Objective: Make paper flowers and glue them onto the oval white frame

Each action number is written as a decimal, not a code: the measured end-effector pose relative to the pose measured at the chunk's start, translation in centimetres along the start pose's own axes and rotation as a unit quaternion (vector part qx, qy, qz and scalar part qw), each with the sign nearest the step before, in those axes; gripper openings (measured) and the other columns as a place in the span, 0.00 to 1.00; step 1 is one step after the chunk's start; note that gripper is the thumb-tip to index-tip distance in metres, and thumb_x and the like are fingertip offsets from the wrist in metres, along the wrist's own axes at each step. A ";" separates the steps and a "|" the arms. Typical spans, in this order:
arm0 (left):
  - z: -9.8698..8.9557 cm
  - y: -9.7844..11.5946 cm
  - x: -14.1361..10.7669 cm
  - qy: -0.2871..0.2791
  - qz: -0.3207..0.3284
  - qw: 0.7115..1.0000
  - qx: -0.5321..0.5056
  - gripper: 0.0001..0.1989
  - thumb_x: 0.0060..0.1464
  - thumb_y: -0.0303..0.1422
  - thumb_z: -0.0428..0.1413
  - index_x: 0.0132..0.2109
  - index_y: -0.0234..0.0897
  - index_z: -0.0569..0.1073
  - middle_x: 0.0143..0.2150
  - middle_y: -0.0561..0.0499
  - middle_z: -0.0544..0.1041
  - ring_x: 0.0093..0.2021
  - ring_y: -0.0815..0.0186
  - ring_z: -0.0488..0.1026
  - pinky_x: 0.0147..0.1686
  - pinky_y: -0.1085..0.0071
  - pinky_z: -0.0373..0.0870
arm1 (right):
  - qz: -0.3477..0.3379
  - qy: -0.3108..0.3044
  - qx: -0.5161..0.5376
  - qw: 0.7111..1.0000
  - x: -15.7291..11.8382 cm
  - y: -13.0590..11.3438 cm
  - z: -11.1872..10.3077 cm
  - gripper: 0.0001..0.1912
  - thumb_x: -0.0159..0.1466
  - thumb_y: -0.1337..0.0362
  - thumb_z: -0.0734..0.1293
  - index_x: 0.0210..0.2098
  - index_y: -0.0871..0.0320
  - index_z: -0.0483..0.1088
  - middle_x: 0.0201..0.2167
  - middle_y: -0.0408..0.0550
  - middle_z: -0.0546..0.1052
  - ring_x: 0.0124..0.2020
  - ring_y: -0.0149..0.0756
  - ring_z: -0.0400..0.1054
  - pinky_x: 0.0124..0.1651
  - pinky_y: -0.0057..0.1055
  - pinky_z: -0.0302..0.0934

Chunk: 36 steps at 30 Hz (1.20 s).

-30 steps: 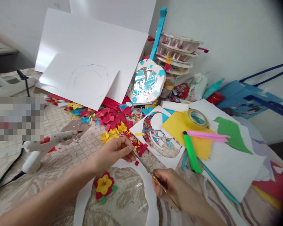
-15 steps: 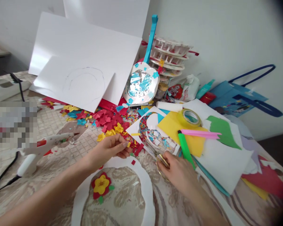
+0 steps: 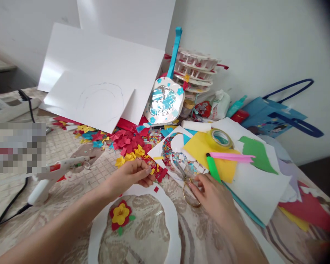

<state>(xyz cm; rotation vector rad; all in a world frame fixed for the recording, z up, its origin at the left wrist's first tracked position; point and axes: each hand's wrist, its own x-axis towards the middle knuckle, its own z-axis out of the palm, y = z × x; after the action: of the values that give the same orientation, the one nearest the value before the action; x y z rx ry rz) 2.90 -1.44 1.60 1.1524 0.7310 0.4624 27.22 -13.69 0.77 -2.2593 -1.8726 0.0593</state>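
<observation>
My left hand (image 3: 139, 172) is closed in a pinch above the top edge of a white paper ring (image 3: 175, 223). A tiny yellow scrap (image 3: 153, 171) shows by its fingertips; whether it is held I cannot tell. My right hand (image 3: 209, 190) has its thumb and curled fingers at the gold handles of a pair of scissors (image 3: 191, 196), whose blades point up and left over white paper. Inside the ring, on a clear sheet, sits a red and yellow paper flower (image 3: 121, 214) with green leaves. A small red square (image 3: 156, 189) lies on the ring.
A glue gun (image 3: 49, 174) with a cord lies left. Behind are cut paper flowers (image 3: 126, 141), white boards (image 3: 99, 58) and a round blue-handled fan (image 3: 166, 101). To the right lie a tape roll (image 3: 220, 138), a green marker (image 3: 213, 168), coloured paper and a blue bag (image 3: 280, 113).
The scissors have turned flatter, with their blades and handle loop showing more, and my right hand's grip around them looks looser. My left hand stays pinched in nearly the same place.
</observation>
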 end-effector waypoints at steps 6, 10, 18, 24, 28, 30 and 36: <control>0.1 -0.1 -0.1 -0.024 -0.007 1.000 0.003 0.17 0.48 0.43 0.60 0.31 0.33 0.68 0.28 0.50 0.78 0.27 0.71 0.74 0.31 0.74 0.71 | -0.048 -0.068 0.318 0.944 1.4 -3.1 -1.4 0.07 0.64 0.62 0.60 0.38 0.58 0.67 0.31 0.46 0.72 0.30 0.33 0.68 0.32 0.28 0.61; 0.3 0.1 -0.3 -0.029 -0.007 1.000 -0.001 0.16 0.48 0.42 0.60 0.31 0.33 0.68 0.28 0.50 0.78 0.27 0.71 0.74 0.31 0.74 0.70 | -0.058 -0.126 0.444 0.885 3.4 -5.6 -1.4 0.09 0.64 0.61 0.61 0.41 0.58 0.66 0.34 0.45 0.71 0.29 0.30 0.67 0.32 0.27 0.62; 0.4 0.6 -0.5 -0.036 -0.005 0.999 0.008 0.16 0.47 0.43 0.61 0.31 0.33 0.69 0.29 0.50 0.78 0.28 0.70 0.74 0.32 0.72 0.70 | -0.065 -0.207 0.530 0.820 4.9 -7.6 -0.6 0.08 0.62 0.60 0.64 0.38 0.58 0.67 0.29 0.42 0.70 0.27 0.27 0.64 0.27 0.23 0.58; 0.3 0.3 -0.2 -0.049 -0.009 0.999 0.021 0.16 0.48 0.43 0.60 0.31 0.33 0.69 0.29 0.49 0.78 0.28 0.70 0.73 0.32 0.72 0.70 | -0.035 -0.235 0.578 0.780 4.7 -7.6 0.4 0.05 0.61 0.63 0.64 0.34 0.59 0.65 0.26 0.41 0.70 0.24 0.26 0.64 0.22 0.20 0.53; 0.4 0.0 -0.1 -0.053 -0.012 0.998 0.017 0.15 0.49 0.42 0.59 0.31 0.33 0.69 0.29 0.49 0.79 0.27 0.70 0.73 0.32 0.72 0.70 | -0.019 -0.229 0.583 0.779 4.7 -7.6 0.7 0.03 0.61 0.65 0.63 0.32 0.59 0.65 0.24 0.39 0.69 0.22 0.24 0.63 0.21 0.20 0.51; 0.4 0.1 -0.1 -0.053 -0.015 0.998 0.015 0.15 0.49 0.42 0.59 0.31 0.33 0.69 0.30 0.49 0.79 0.27 0.70 0.74 0.32 0.73 0.70 | -0.014 -0.233 0.590 0.773 4.8 -7.6 0.7 0.03 0.61 0.65 0.63 0.32 0.58 0.65 0.24 0.39 0.69 0.22 0.24 0.62 0.20 0.20 0.51; 0.5 0.3 -0.5 -0.044 -0.024 0.999 0.020 0.14 0.51 0.42 0.58 0.31 0.34 0.69 0.29 0.50 0.78 0.28 0.70 0.74 0.33 0.72 0.70 | 0.003 -0.229 0.593 0.772 4.7 -7.5 0.6 0.04 0.59 0.64 0.64 0.31 0.59 0.66 0.23 0.39 0.69 0.21 0.24 0.61 0.20 0.20 0.49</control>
<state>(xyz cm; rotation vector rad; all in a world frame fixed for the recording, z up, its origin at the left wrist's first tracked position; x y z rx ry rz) 2.94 -1.97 2.17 1.1827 0.6919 0.3550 20.82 -7.71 2.05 -1.3408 -1.2694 1.4445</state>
